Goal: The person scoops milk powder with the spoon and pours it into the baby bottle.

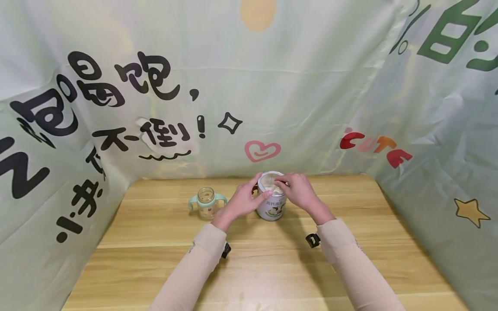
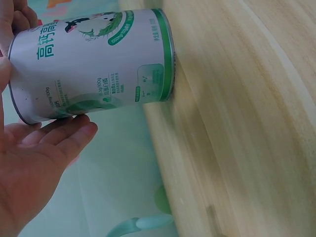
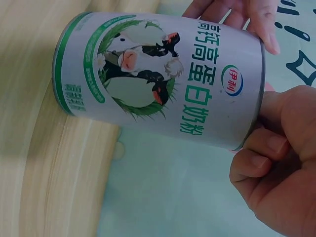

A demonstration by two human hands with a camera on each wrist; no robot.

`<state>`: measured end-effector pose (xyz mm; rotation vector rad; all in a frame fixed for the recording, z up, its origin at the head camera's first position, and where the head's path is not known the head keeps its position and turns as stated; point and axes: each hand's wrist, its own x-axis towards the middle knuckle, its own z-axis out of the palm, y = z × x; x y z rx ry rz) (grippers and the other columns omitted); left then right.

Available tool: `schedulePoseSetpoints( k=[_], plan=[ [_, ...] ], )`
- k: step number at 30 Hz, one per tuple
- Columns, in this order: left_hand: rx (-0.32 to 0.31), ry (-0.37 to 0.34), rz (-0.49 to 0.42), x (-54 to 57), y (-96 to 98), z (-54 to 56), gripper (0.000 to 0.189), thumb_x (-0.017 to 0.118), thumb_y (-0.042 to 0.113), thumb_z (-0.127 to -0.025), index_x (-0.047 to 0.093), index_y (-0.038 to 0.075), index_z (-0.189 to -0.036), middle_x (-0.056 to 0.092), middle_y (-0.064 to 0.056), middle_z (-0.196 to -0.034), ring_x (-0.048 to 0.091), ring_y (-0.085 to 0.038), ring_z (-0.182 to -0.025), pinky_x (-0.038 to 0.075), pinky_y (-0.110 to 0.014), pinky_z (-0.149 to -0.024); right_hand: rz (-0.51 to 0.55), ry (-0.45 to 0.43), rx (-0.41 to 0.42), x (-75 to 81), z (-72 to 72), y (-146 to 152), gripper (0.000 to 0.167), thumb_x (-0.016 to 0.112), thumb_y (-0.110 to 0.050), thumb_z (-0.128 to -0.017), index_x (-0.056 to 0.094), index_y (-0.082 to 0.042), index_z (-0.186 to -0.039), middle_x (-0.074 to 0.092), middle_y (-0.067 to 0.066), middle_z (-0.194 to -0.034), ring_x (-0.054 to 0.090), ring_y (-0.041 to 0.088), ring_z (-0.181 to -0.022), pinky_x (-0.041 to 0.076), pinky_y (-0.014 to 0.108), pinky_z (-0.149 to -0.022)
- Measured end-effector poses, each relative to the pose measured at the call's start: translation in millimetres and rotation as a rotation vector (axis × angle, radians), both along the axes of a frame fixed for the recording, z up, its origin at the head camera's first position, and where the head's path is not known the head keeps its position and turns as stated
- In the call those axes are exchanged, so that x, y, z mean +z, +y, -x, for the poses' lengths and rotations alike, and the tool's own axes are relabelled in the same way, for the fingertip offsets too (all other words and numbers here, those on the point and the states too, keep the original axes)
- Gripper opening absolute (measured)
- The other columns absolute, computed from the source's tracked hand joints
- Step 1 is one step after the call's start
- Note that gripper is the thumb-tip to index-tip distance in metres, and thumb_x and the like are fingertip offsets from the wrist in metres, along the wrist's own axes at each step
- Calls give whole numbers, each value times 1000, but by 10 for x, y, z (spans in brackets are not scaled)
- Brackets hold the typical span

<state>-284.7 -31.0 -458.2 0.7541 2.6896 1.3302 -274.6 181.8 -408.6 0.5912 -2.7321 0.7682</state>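
Observation:
A white milk powder tin (image 1: 271,209), printed with a cow and green lettering, stands upright on the table with its top uncovered. My left hand (image 1: 244,199) grips the tin's left side near the rim, thumb in front and fingers round the back. Over the right of the rim, my right hand (image 1: 298,190) has curled fingers, the tips pinching a small pale thing (image 1: 275,190) just inside the mouth, perhaps a scoop. In the right wrist view, the fingers (image 3: 259,153) bend close by the rim; what they pinch is hidden there.
Left of the tin stands an uncapped clear baby bottle (image 1: 206,209) with two mint-green handles. The wooden table (image 1: 264,276) reaches to printed cloth walls (image 1: 311,86) at the back and sides.

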Motion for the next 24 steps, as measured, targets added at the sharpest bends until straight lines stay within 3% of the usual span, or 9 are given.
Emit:
schedulePoseSetpoints(
  k=[7, 14, 18, 24],
  plan=[
    [1, 5, -3, -1, 4, 1, 91, 60, 61, -102, 22, 12, -169, 54, -20, -156, 59, -34, -140, 52, -48, -115, 73, -56, 2, 13, -10, 16, 21, 69, -14, -103, 81, 0, -113, 81, 17, -103, 64, 17, -73, 55, 33, -66],
    [7, 10, 7, -13, -6, 1, 91, 60, 60, -102, 22, 12, -169, 54, -20, -156, 59, -34, -140, 50, -47, -116, 178, -135, 19, 45, -35, 31, 24, 65, -15, -105, 79, 2, -114, 79, 13, -92, 62, 13, -69, 51, 28, -62],
    [7, 3, 9, -9, -6, -5, 91, 61, 60, -102, 22, 13, -169, 53, -20, -157, 58, -34, -141, 49, -48, -117, 248, -164, -13, 48, -44, 42, 25, 64, -15, -105, 78, 3, -115, 78, 13, -86, 57, 14, -64, 47, 27, -58],
    [16, 5, 10, -4, -2, -8, 91, 61, 60, -101, 22, 14, -169, 52, -19, -158, 58, -34, -141, 48, -50, -118, 342, -129, -114, 55, -43, 74, 27, 64, -20, -104, 78, 2, -114, 79, 13, -86, 69, 21, -74, 52, 29, -65]
  ],
)
